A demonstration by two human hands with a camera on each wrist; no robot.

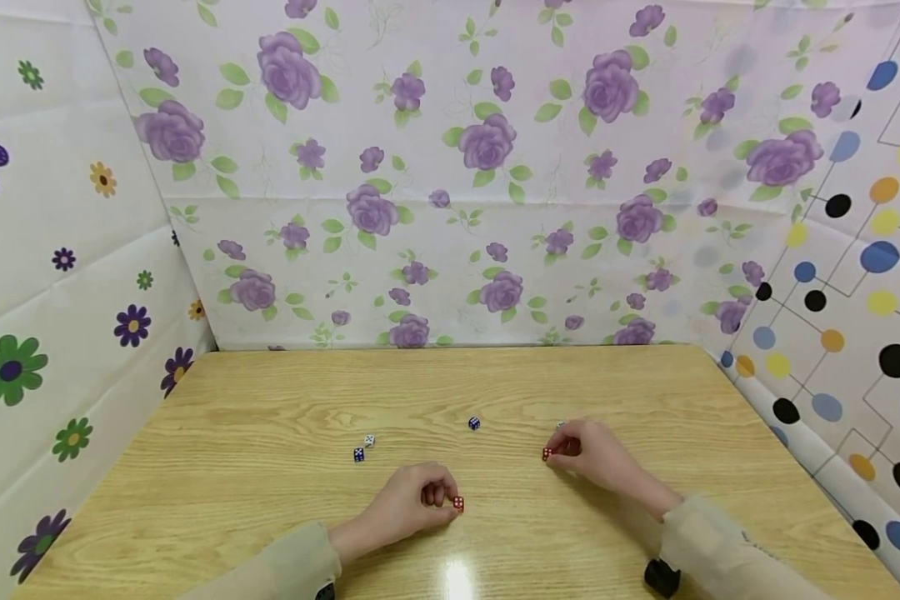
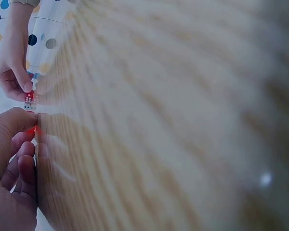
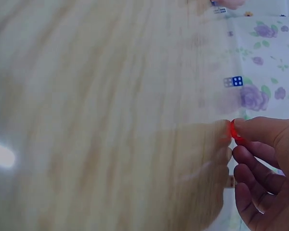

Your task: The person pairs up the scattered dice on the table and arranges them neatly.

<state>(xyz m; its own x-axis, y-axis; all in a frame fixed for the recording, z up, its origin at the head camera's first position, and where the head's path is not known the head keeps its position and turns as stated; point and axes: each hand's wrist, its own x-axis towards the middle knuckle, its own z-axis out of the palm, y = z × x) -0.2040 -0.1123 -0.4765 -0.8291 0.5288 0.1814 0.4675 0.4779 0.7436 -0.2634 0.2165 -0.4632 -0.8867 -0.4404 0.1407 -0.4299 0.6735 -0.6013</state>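
In the head view my left hand (image 1: pixel 411 502) pinches a red die (image 1: pixel 459 504) with white pips between thumb and forefinger, low at the table's front middle. Farther right, my right hand (image 1: pixel 596 457) pinches a second red die (image 1: pixel 547 454) the same way. A white die (image 1: pixel 561 425) peeks out just behind the right hand, mostly hidden by it. The right wrist view shows a red die (image 3: pixel 234 130) between thumb and finger, right at the tabletop. In the left wrist view the thumb and forefinger largely cover the left hand's die (image 2: pixel 32 129).
A blue die (image 1: pixel 474 423) lies at the table's middle, beyond both hands. To the left, a white die (image 1: pixel 370 441) and another blue die (image 1: pixel 358 455) lie close together. Patterned cloths surround the wooden table (image 1: pixel 270 392) at the back and both sides.
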